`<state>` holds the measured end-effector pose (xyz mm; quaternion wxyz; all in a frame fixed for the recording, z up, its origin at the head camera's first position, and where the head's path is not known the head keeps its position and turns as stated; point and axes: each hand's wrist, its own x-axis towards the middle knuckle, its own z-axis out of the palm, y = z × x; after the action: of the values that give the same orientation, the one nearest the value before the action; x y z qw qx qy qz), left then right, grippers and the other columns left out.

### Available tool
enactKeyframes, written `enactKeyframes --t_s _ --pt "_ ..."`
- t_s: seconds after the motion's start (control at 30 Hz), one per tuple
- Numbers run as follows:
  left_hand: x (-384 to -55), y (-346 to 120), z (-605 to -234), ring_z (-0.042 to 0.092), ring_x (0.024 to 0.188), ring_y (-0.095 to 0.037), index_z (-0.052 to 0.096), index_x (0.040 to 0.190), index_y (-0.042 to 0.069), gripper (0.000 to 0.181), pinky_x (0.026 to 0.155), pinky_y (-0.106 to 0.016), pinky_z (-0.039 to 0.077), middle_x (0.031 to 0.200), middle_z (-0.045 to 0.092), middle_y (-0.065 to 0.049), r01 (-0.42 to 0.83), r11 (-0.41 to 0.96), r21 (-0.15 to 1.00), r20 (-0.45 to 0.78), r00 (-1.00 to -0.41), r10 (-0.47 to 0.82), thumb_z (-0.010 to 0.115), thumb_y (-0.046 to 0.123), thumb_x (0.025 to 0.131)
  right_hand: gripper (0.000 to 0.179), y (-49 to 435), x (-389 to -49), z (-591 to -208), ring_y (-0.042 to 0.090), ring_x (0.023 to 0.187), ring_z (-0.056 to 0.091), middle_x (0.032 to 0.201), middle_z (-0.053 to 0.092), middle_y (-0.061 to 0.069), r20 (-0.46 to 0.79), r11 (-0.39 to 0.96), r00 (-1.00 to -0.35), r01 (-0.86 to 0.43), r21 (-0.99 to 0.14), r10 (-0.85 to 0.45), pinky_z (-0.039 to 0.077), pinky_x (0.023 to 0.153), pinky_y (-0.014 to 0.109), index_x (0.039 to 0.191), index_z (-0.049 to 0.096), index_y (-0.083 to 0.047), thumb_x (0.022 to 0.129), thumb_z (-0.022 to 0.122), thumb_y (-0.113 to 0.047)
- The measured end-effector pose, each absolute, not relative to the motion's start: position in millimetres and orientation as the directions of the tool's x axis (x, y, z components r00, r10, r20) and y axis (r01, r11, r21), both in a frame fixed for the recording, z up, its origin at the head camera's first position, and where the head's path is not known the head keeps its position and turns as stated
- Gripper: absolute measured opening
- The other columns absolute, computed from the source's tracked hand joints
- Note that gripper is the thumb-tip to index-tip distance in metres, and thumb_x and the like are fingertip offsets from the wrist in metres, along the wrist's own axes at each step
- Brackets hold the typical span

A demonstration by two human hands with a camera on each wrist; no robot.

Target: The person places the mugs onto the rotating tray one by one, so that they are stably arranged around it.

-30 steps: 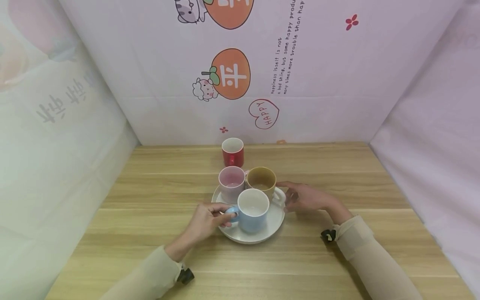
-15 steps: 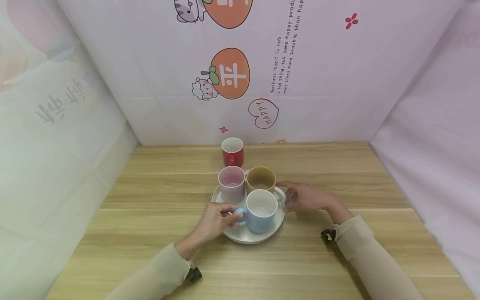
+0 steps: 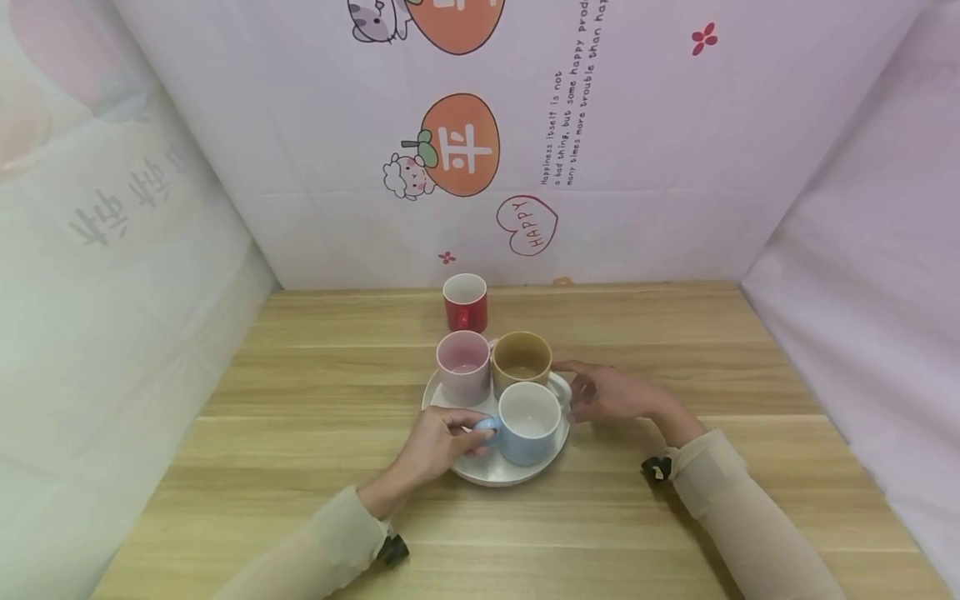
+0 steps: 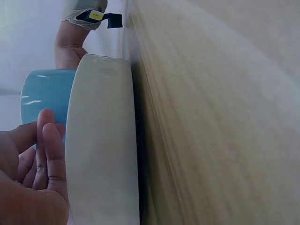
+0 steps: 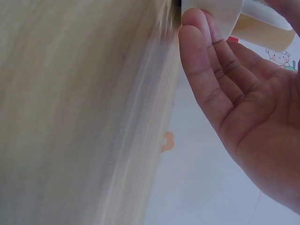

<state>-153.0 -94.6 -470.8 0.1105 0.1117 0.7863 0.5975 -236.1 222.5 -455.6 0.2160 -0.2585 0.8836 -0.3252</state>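
Observation:
In the head view my left hand (image 3: 438,442) pinches the handle of a light blue mug (image 3: 528,442) with a white inside. That mug stands upright over the front right of a round white plate (image 3: 472,471); its lower part shows behind the plate's tall side (image 4: 101,140) in the left wrist view. Behind it on the plate are a pink mug (image 3: 463,375) and a mustard-yellow mug (image 3: 506,379) with a white handle (image 3: 559,390). My right hand (image 3: 615,393) is at the plate's right edge beside that handle, its fingers (image 5: 199,61) fairly straight against the plate's outer side.
A red mug (image 3: 467,308) with a white inside stands on the wooden table (image 3: 315,375) behind the plate. A printed white cloth (image 3: 637,208) rises at the table's back edge, and pale cloths hang on both sides.
My left hand has moved the light blue mug rightward over the plate, closer to the yellow mug's handle. The right hand, the other mugs and the plate have stayed in place.

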Motion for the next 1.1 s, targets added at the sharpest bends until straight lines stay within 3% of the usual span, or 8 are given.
enactKeyframes --t_s 0.2,0.47,0.63,0.83,1.1 --pt "-153.6 -93.5 -472.2 0.068 0.066 -0.005 0.078 0.103 0.005 0.019 0.065 -0.015 0.056 0.088 0.077 -0.019 0.033 0.281 0.959 -0.061 -0.945 0.32 0.079 0.014 0.086 0.085 222.0 -237.1 -454.9 0.018 0.1 0.066 0.107 0.068 0.003 -0.211 0.655 -0.776 -0.315 -0.687 -0.595 0.057 0.089 0.037 0.153 0.037 -0.023 0.082 0.082 -0.031" --pt "-153.8 -96.3 -466.3 0.07 0.067 -0.006 0.078 0.104 0.008 0.019 0.065 -0.02 0.059 0.085 0.078 -0.011 0.072 0.328 0.942 -0.054 -0.932 0.358 0.078 0.014 0.087 0.084 222.3 -237.0 -454.3 0.018 0.1 0.067 0.107 0.068 0.003 -0.21 0.655 -0.777 -0.315 -0.686 -0.594 0.057 0.09 0.037 0.153 0.037 -0.023 0.082 0.082 -0.031" --pt "-154.1 -101.9 -460.9 0.073 0.069 -0.015 0.078 0.106 0.013 0.02 0.062 -0.023 0.059 0.096 0.078 -0.006 0.064 0.356 0.932 -0.079 -0.924 0.374 0.078 0.018 0.087 0.084 222.6 -236.6 -454.5 0.019 0.101 0.066 0.108 0.068 0.003 -0.216 0.654 -0.775 -0.309 -0.691 -0.595 0.057 0.09 0.038 0.153 0.037 -0.023 0.082 0.082 -0.032" --pt "-155.1 -109.6 -459.6 0.075 0.07 -0.027 0.078 0.103 0.011 0.02 0.057 -0.024 0.057 0.091 0.078 -0.006 0.06 0.364 0.929 -0.079 -0.931 0.355 0.079 0.02 0.085 0.085 223.6 -237.3 -455.7 0.018 0.101 0.066 0.108 0.068 0.003 -0.222 0.661 -0.776 -0.306 -0.686 -0.59 0.057 0.09 0.037 0.153 0.036 -0.023 0.082 0.082 -0.034" --pt "-155.3 -112.2 -460.3 0.073 0.071 -0.018 0.078 0.098 0.014 0.016 0.061 -0.025 0.058 0.085 0.077 -0.003 0.088 0.387 0.918 -0.049 -0.943 0.329 0.078 0.025 0.087 0.084 223.4 -236.2 -454.5 0.018 0.102 0.067 0.109 0.068 0.003 -0.22 0.661 -0.774 -0.313 -0.682 -0.593 0.057 0.09 0.038 0.153 0.037 -0.024 0.082 0.081 -0.035"
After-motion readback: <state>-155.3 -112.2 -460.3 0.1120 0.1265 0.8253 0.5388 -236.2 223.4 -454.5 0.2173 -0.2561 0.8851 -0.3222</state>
